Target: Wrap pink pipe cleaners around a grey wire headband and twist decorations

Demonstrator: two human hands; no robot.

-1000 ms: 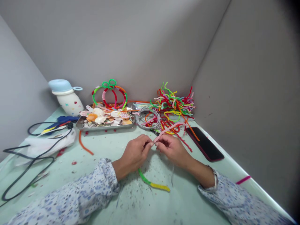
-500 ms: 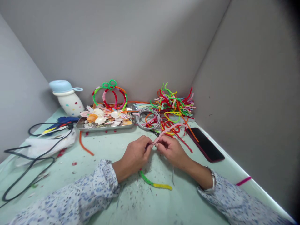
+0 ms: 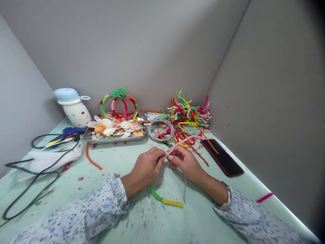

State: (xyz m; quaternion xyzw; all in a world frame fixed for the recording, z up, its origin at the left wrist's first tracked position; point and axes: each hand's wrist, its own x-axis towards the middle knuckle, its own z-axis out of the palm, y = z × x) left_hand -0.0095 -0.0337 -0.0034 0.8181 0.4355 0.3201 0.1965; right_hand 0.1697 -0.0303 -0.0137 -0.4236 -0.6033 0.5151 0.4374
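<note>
Centrally, the left hand (image 3: pixel 147 168) and right hand (image 3: pixel 190 165) grip the pink stem (image 3: pixel 186 140) between closed fingers (image 3: pixel 159 164), its free end toward two o'clock. Good control probably calls for a firm left pinch and short, even turns, clear of the wire (image 3: pixel 185 189) at five o'clock.

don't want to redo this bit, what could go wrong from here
The pink strip could snag, since in this view its far end overlaps the red strips. The thin grey strand hanging below the right hand has a loose end that might catch or, if it is wire, scratch. The green-and-yellow strip below the left hand might get bumped if that hand drops.
</note>
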